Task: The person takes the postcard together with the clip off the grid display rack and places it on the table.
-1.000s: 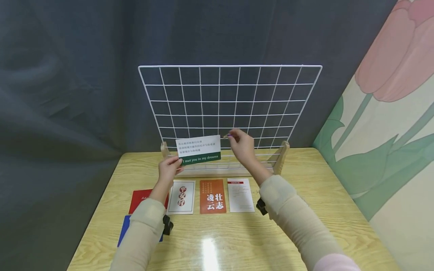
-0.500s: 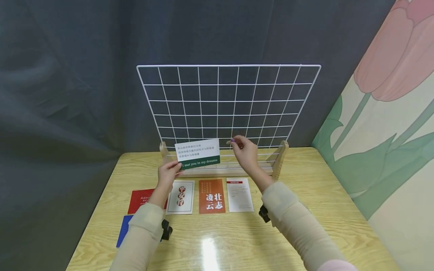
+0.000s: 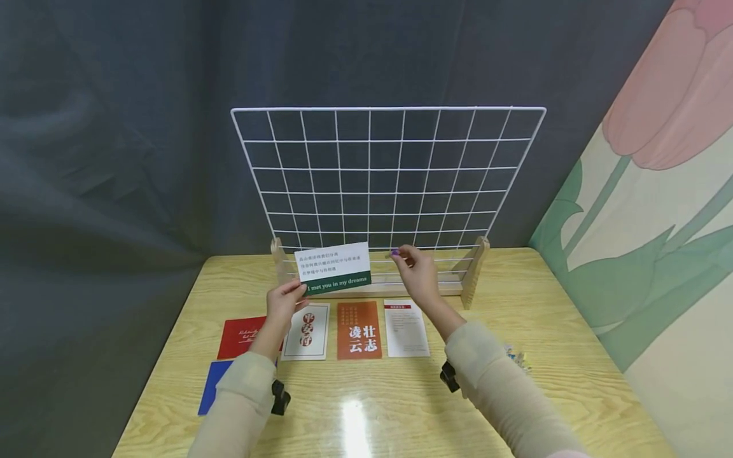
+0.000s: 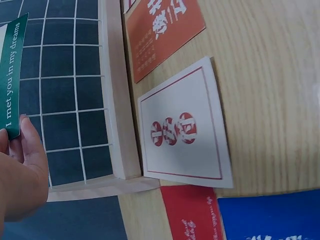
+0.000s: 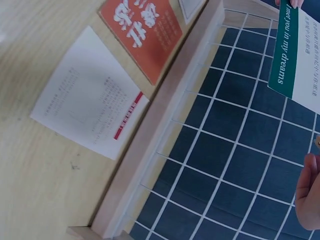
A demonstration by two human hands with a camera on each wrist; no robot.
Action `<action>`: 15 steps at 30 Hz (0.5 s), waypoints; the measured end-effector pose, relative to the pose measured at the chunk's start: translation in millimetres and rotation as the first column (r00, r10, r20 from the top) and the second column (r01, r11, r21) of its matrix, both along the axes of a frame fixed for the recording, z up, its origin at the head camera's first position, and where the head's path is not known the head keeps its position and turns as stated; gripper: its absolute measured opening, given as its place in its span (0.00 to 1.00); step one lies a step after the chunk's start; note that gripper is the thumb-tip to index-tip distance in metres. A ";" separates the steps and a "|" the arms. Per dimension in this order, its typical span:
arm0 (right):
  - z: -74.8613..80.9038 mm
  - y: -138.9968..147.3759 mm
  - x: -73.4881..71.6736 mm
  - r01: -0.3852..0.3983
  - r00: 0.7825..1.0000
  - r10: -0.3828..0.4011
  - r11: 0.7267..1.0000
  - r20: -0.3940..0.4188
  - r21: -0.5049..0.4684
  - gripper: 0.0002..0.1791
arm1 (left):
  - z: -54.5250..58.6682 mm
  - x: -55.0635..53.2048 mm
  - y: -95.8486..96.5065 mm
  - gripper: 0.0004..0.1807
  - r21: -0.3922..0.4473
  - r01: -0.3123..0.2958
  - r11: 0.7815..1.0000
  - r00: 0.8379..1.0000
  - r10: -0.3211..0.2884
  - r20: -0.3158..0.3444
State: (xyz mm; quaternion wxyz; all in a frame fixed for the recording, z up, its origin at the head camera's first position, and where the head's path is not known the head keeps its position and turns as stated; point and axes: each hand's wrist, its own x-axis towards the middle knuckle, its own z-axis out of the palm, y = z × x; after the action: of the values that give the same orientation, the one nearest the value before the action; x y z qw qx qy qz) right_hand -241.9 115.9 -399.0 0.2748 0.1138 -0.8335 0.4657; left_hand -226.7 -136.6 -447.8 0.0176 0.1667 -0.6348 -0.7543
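A white and green postcard (image 3: 333, 264) is pinched at its lower left corner by the left hand (image 3: 280, 303). It tilts slightly upward to the right, in front of the white wire grid (image 3: 389, 168). To the right of the card and apart from it, the right hand (image 3: 419, 275) pinches a small wooden clip with a purple part (image 3: 394, 252). Only a bit of the clip (image 5: 317, 142) shows in the right wrist view, at the edge. The left wrist view has the left hand (image 4: 25, 172) with its fingertips on the card's green band.
Below the grid's wooden base (image 3: 378, 287) lie a white card with red discs (image 3: 319, 327), an orange card (image 3: 359, 318) and a white text card (image 3: 406, 327). Red (image 3: 240, 336) and blue cards (image 3: 213, 385) lie at left. Small colourful pieces (image 3: 518, 357) lie beyond the right sleeve.
Both hands have come lower, the left with the postcard and the right with the clip. The right hand has also shifted a little right. The small colourful pieces have come into sight beside the right sleeve.
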 end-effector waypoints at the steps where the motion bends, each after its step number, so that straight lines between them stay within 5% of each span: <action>1: -2.0 0.2 1.1 0.005 1.000 -0.005 1.000 0.000 0.001 0.05 | -2.7 0.3 -0.1 0.16 0.007 -0.001 1.000 1.000 0.001 0.002; 15: -28.8 2.9 13.6 0.028 1.000 -0.027 0.999 0.016 -0.030 0.04 | -29.0 11.3 4.8 0.15 -0.008 0.001 1.000 0.999 -0.001 0.033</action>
State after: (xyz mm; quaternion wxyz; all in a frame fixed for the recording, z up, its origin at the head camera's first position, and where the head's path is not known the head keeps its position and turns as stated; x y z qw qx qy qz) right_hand -228.3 118.8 -427.7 0.2765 0.0946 -0.8298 0.4753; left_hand -215.4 -131.8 -476.8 0.0073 0.1788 -0.6382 -0.7488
